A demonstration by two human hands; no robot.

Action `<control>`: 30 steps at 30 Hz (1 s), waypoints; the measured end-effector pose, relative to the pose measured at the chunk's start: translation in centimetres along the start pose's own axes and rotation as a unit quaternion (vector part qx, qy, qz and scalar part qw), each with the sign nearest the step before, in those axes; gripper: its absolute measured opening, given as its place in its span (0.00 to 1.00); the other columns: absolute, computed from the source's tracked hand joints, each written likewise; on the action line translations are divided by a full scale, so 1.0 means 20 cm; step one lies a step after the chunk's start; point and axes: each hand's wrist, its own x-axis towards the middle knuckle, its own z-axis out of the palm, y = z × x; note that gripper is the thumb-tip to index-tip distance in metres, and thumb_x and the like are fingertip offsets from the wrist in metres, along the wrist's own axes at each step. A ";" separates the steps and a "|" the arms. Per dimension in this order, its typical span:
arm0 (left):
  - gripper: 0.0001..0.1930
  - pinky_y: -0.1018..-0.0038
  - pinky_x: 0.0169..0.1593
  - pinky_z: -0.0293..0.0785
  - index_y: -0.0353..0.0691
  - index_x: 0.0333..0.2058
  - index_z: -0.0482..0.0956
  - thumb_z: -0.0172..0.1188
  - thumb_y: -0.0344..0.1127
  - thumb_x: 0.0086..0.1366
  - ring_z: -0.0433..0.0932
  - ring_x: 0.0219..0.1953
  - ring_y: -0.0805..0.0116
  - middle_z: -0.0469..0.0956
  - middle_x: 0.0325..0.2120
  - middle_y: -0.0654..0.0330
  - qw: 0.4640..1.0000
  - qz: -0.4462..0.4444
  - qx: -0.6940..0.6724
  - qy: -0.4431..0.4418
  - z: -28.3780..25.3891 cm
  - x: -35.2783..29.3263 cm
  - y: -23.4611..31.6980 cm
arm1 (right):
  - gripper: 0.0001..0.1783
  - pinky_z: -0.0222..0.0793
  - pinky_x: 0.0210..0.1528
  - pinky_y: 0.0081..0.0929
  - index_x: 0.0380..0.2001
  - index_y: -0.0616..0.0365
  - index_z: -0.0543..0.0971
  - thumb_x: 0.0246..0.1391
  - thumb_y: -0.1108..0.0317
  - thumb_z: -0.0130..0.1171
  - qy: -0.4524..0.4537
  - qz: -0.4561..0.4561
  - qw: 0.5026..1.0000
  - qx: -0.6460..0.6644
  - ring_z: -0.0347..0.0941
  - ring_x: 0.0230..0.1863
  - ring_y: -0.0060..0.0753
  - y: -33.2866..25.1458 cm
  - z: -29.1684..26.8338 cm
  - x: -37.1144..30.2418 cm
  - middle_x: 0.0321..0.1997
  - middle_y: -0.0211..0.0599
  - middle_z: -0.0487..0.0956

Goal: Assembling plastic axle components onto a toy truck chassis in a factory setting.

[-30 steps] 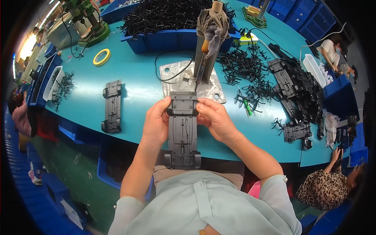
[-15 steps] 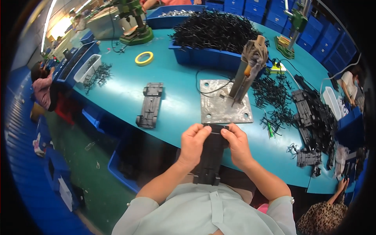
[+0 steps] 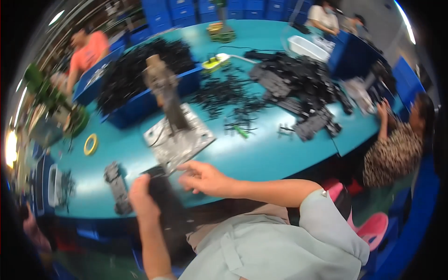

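Observation:
My left hand [image 3: 144, 198] is closed round the left edge of a long, flat black plastic part [image 3: 169, 203], which is smeared by motion and hangs over the table's front edge. Just right of that part is my right hand [image 3: 205, 179], its fingers apart and nothing in them. A similar part, a long dark plastic chassis with wheel arches [image 3: 117, 189], lies on the table to the left. Beyond my hands, a metal post [image 3: 170, 100] wrapped near its top rises from a square metal plate [image 3: 193, 137].
A blue bin [image 3: 135, 109] heaped with thin black pieces stands behind the post. Loose black pieces [image 3: 224, 93] and a pile of chassis parts [image 3: 303, 84] spread to the right. Yellow tape [image 3: 91, 144] lies left. A co-worker in leopard print [image 3: 394, 151] sits at the right.
The view has swung to the right. My right hand has let go of the black plastic part and opened; my left hand still holds it.

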 end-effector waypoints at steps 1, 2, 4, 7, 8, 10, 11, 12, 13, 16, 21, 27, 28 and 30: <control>0.10 0.74 0.39 0.71 0.34 0.30 0.79 0.54 0.35 0.63 0.74 0.33 0.73 0.77 0.29 0.61 0.997 -0.050 -0.043 0.034 -0.05 0.10 0.01 | 0.21 0.70 0.37 0.21 0.53 0.61 0.70 0.59 0.63 0.55 0.022 -0.046 0.999 -0.018 0.73 0.35 0.21 -0.03 -0.04 -0.05 0.36 0.33 0.77; 0.10 0.75 0.38 0.73 0.33 0.32 0.79 0.54 0.35 0.63 0.77 0.31 0.71 0.78 0.29 0.59 0.994 -0.073 -0.083 0.002 -0.09 0.16 0.11 | 0.21 0.70 0.37 0.21 0.53 0.61 0.70 0.59 0.63 0.55 0.045 -0.053 0.997 -0.017 0.73 0.35 0.21 -0.04 -0.10 -0.09 0.36 0.33 0.77; 0.12 0.74 0.36 0.75 0.33 0.35 0.79 0.54 0.38 0.64 0.78 0.30 0.69 0.79 0.30 0.58 0.995 -0.069 -0.056 0.047 -0.20 0.32 0.17 | 0.15 0.70 0.36 0.24 0.41 0.61 0.77 0.55 0.63 0.60 0.101 -0.142 0.969 -0.175 0.73 0.34 0.25 -0.04 -0.26 -0.16 0.36 0.37 0.78; 0.17 0.73 0.34 0.74 0.34 0.36 0.79 0.56 0.45 0.64 0.77 0.31 0.69 0.78 0.31 0.58 0.996 -0.027 0.054 0.063 -0.56 0.60 0.12 | 0.11 0.72 0.36 0.27 0.37 0.61 0.79 0.52 0.67 0.60 0.227 -0.197 0.895 -0.330 0.76 0.34 0.34 -0.10 -0.51 -0.32 0.36 0.42 0.78; 0.17 0.74 0.34 0.74 0.34 0.36 0.78 0.57 0.46 0.64 0.77 0.31 0.69 0.78 0.31 0.59 0.995 -0.042 0.050 0.076 -0.66 0.69 0.09 | 0.11 0.72 0.36 0.28 0.37 0.61 0.79 0.52 0.67 0.61 0.275 -0.197 0.872 -0.354 0.76 0.34 0.34 -0.14 -0.58 -0.40 0.35 0.42 0.78; 0.19 0.73 0.32 0.73 0.36 0.36 0.77 0.59 0.49 0.62 0.77 0.30 0.69 0.77 0.30 0.61 0.990 -0.069 0.047 0.110 -0.93 0.84 0.00 | 0.10 0.72 0.35 0.30 0.36 0.61 0.79 0.51 0.68 0.61 0.351 -0.185 0.819 -0.414 0.75 0.34 0.37 -0.19 -0.73 -0.53 0.34 0.41 0.78; 0.19 0.74 0.29 0.72 0.36 0.36 0.77 0.60 0.50 0.62 0.76 0.28 0.70 0.77 0.29 0.62 0.987 -0.080 0.059 0.124 -0.93 0.86 0.00 | 0.10 0.72 0.35 0.31 0.35 0.61 0.79 0.50 0.69 0.62 0.390 -0.169 0.782 -0.456 0.75 0.34 0.39 -0.21 -0.81 -0.62 0.33 0.41 0.77; 0.19 0.76 0.26 0.71 0.37 0.36 0.77 0.60 0.50 0.62 0.75 0.25 0.72 0.76 0.28 0.62 0.984 -0.089 0.071 0.140 -0.93 0.88 0.00 | 0.08 0.71 0.36 0.33 0.34 0.60 0.78 0.47 0.73 0.60 0.406 -0.188 0.720 -0.530 0.74 0.34 0.41 -0.22 -0.91 -0.70 0.33 0.40 0.77; 0.20 0.80 0.18 0.64 0.37 0.37 0.77 0.60 0.51 0.61 0.72 0.20 0.76 0.75 0.27 0.63 0.975 -0.124 0.146 0.118 -1.20 0.96 -0.01 | 0.08 0.71 0.37 0.35 0.32 0.59 0.78 0.45 0.76 0.59 0.411 -0.213 0.657 -0.596 0.73 0.34 0.44 -0.22 -1.00 -0.76 0.33 0.39 0.77; 0.19 0.84 0.16 0.59 0.38 0.41 0.77 0.61 0.48 0.61 0.69 0.18 0.78 0.75 0.28 0.64 0.975 -0.114 0.158 0.108 -1.20 0.98 -0.05 | 0.15 0.68 0.44 0.37 0.31 0.57 0.78 0.37 0.83 0.52 0.402 -0.131 0.578 -0.698 0.71 0.41 0.45 -0.24 -1.17 -0.98 0.34 0.37 0.76; 0.26 0.85 0.18 0.61 0.35 0.51 0.73 0.63 0.47 0.60 0.72 0.24 0.76 0.77 0.33 0.62 0.960 -0.105 0.230 0.121 -1.11 0.91 -0.09 | 0.13 0.66 0.47 0.36 0.31 0.57 0.77 0.39 0.82 0.55 0.353 -0.120 0.590 -0.716 0.70 0.44 0.42 -0.21 -1.22 -1.06 0.35 0.35 0.77; 0.29 0.81 0.25 0.63 0.36 0.56 0.68 0.61 0.45 0.60 0.72 0.33 0.77 0.76 0.43 0.61 0.938 -0.033 0.291 0.183 -1.23 0.86 -0.18 | 0.12 0.70 0.42 0.34 0.31 0.59 0.77 0.42 0.84 0.54 0.378 -0.229 0.583 -0.682 0.73 0.38 0.44 -0.29 -1.27 -1.06 0.34 0.38 0.79; 0.28 0.79 0.31 0.65 0.37 0.57 0.68 0.60 0.44 0.61 0.73 0.39 0.75 0.76 0.45 0.61 0.926 -0.026 0.318 0.200 -1.22 0.84 -0.16 | 0.12 0.70 0.41 0.34 0.31 0.59 0.78 0.42 0.85 0.53 0.402 -0.258 0.574 -0.665 0.74 0.37 0.45 -0.31 -1.27 -1.06 0.33 0.39 0.79; 0.26 0.78 0.35 0.66 0.38 0.56 0.69 0.59 0.44 0.62 0.73 0.41 0.74 0.75 0.46 0.60 0.928 0.013 0.302 0.216 -1.24 0.80 -0.16 | 0.11 0.71 0.39 0.32 0.31 0.60 0.78 0.44 0.85 0.52 0.412 -0.276 0.563 -0.661 0.75 0.36 0.45 -0.37 -1.26 -1.05 0.31 0.41 0.79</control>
